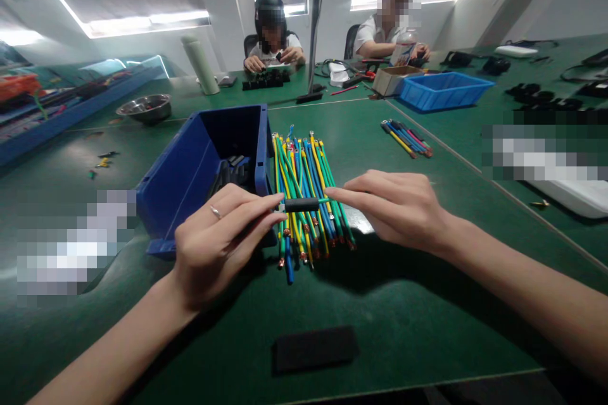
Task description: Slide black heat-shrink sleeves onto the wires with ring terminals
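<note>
Between my hands a green cable runs level through a black sleeve. My left hand pinches the metal lug at the cable's left end between thumb and fingers. The fingertips of my right hand are pressed together at the green part right of the sleeve. Under them lies a pile of yellow, green and blue cables with copper ends. A dark blue bin holding black sleeves stands just left of the pile, partly behind my left hand.
A black block lies near the front edge. Short cables lie right of the pile. A metal bowl stands back left, a light blue tray back right. Two people sit across the table, beyond an upright pole.
</note>
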The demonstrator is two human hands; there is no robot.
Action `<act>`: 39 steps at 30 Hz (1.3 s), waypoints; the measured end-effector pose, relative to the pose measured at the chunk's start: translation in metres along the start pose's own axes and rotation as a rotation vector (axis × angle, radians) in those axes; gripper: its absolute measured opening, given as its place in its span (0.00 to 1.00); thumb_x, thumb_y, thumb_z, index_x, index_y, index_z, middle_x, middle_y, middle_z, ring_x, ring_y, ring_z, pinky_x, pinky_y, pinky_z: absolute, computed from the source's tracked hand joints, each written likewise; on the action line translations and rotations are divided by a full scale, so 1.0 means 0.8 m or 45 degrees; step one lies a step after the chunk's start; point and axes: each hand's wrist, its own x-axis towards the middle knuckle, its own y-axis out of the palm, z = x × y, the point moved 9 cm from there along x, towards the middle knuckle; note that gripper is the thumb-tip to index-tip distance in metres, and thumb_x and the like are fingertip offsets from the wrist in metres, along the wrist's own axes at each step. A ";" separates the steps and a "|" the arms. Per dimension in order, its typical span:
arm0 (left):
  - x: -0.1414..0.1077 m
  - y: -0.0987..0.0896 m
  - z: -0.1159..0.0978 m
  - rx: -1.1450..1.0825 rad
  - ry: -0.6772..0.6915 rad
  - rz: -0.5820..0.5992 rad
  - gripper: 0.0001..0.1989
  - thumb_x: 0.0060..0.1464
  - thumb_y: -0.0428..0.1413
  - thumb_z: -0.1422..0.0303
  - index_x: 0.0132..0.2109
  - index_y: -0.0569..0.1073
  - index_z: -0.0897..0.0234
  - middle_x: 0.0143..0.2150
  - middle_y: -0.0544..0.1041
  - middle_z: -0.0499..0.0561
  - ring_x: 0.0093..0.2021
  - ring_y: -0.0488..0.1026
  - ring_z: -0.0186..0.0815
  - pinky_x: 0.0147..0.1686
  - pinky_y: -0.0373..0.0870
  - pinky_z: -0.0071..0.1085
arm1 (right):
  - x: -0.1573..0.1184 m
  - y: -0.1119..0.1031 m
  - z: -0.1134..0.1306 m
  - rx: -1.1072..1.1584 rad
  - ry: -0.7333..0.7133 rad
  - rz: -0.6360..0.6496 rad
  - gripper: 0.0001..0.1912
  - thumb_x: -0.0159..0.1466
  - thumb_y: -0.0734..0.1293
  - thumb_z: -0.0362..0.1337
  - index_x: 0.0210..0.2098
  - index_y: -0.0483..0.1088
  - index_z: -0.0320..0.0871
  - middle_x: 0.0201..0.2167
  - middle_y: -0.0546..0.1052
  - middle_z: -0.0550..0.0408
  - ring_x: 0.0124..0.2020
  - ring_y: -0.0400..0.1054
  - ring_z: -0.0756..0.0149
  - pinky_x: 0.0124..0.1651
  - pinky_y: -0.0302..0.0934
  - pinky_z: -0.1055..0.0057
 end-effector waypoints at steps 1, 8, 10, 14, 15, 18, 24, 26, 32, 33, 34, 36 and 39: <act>0.000 0.000 0.000 -0.014 -0.007 0.005 0.13 0.55 0.63 0.78 0.48 0.77 0.68 0.37 0.78 0.50 0.35 0.74 0.28 0.37 0.71 0.25 | 0.000 0.002 0.001 -0.001 0.000 0.021 0.19 0.65 0.58 0.22 0.53 0.69 0.40 0.38 0.79 0.51 0.33 0.71 0.69 0.32 0.63 0.73; 0.000 0.004 -0.004 -0.047 0.027 0.055 0.12 0.54 0.63 0.79 0.47 0.78 0.69 0.35 0.79 0.49 0.35 0.74 0.27 0.37 0.71 0.23 | 0.001 0.009 0.012 0.025 -0.016 0.068 0.19 0.65 0.59 0.25 0.53 0.70 0.40 0.39 0.79 0.50 0.34 0.71 0.67 0.29 0.60 0.72; 0.000 0.003 -0.004 -0.049 0.026 0.054 0.13 0.54 0.63 0.79 0.47 0.78 0.68 0.35 0.80 0.50 0.34 0.74 0.28 0.36 0.71 0.24 | 0.001 0.010 0.012 0.017 -0.013 0.078 0.19 0.65 0.59 0.26 0.53 0.70 0.40 0.39 0.79 0.50 0.34 0.70 0.67 0.28 0.59 0.72; 0.000 0.006 -0.006 -0.044 0.069 0.084 0.13 0.54 0.64 0.78 0.48 0.78 0.69 0.35 0.80 0.51 0.34 0.73 0.29 0.36 0.71 0.25 | 0.001 0.009 0.011 -0.010 -0.011 0.075 0.19 0.64 0.59 0.26 0.52 0.70 0.41 0.39 0.79 0.51 0.33 0.70 0.68 0.29 0.60 0.72; 0.000 0.006 -0.006 -0.040 0.083 0.092 0.13 0.54 0.64 0.78 0.47 0.78 0.70 0.35 0.80 0.51 0.34 0.73 0.30 0.36 0.71 0.26 | 0.001 0.009 0.011 -0.015 -0.012 0.077 0.18 0.65 0.60 0.26 0.52 0.70 0.41 0.39 0.79 0.51 0.33 0.70 0.68 0.29 0.60 0.72; 0.001 0.008 -0.007 -0.036 0.100 0.107 0.11 0.54 0.63 0.78 0.46 0.78 0.70 0.34 0.81 0.51 0.34 0.72 0.30 0.36 0.71 0.26 | 0.002 0.008 0.007 -0.026 0.000 0.080 0.16 0.67 0.60 0.28 0.52 0.71 0.41 0.38 0.79 0.51 0.33 0.71 0.68 0.30 0.61 0.72; 0.005 0.004 -0.014 -0.009 0.116 0.100 0.11 0.54 0.64 0.78 0.46 0.78 0.71 0.34 0.81 0.51 0.34 0.73 0.29 0.36 0.71 0.26 | 0.004 0.000 -0.012 -0.070 0.008 0.092 0.08 0.68 0.63 0.32 0.43 0.74 0.38 0.33 0.78 0.50 0.32 0.70 0.67 0.31 0.63 0.71; 0.006 0.002 -0.014 -0.001 0.114 0.089 0.11 0.53 0.64 0.79 0.45 0.78 0.71 0.34 0.81 0.51 0.34 0.73 0.30 0.36 0.71 0.26 | 0.003 -0.002 -0.020 -0.075 0.013 0.102 0.07 0.68 0.64 0.32 0.43 0.74 0.38 0.34 0.78 0.49 0.32 0.70 0.66 0.32 0.64 0.70; 0.004 -0.002 -0.010 0.011 0.097 0.030 0.12 0.53 0.64 0.78 0.46 0.78 0.68 0.34 0.80 0.50 0.33 0.74 0.30 0.34 0.70 0.27 | -0.005 -0.005 -0.036 -0.086 0.057 0.084 0.07 0.68 0.64 0.32 0.44 0.73 0.40 0.36 0.79 0.50 0.35 0.73 0.66 0.35 0.65 0.70; 0.003 -0.003 -0.010 0.015 0.102 0.023 0.13 0.53 0.64 0.78 0.46 0.78 0.68 0.34 0.80 0.50 0.33 0.74 0.30 0.34 0.70 0.27 | -0.007 -0.006 -0.038 -0.098 0.069 0.073 0.06 0.68 0.65 0.32 0.44 0.72 0.40 0.36 0.79 0.50 0.34 0.73 0.67 0.34 0.65 0.71; 0.003 -0.004 -0.009 0.023 0.097 0.011 0.13 0.53 0.64 0.77 0.47 0.77 0.68 0.35 0.80 0.50 0.33 0.74 0.30 0.35 0.70 0.27 | -0.008 -0.007 -0.039 -0.110 0.077 0.064 0.06 0.68 0.65 0.33 0.44 0.72 0.41 0.36 0.79 0.51 0.34 0.73 0.67 0.33 0.64 0.71; 0.001 -0.008 -0.005 0.063 0.045 -0.023 0.15 0.54 0.65 0.75 0.49 0.76 0.67 0.34 0.79 0.48 0.33 0.74 0.29 0.35 0.70 0.26 | -0.010 -0.009 -0.040 -0.134 0.089 0.051 0.06 0.67 0.65 0.33 0.44 0.72 0.41 0.35 0.80 0.53 0.32 0.73 0.69 0.31 0.63 0.73; -0.001 -0.016 0.005 0.167 -0.062 -0.072 0.16 0.55 0.65 0.71 0.51 0.75 0.63 0.31 0.76 0.45 0.30 0.72 0.28 0.34 0.68 0.27 | -0.010 -0.013 -0.043 -0.168 0.123 0.029 0.06 0.67 0.66 0.33 0.43 0.72 0.41 0.31 0.79 0.56 0.27 0.71 0.72 0.28 0.59 0.74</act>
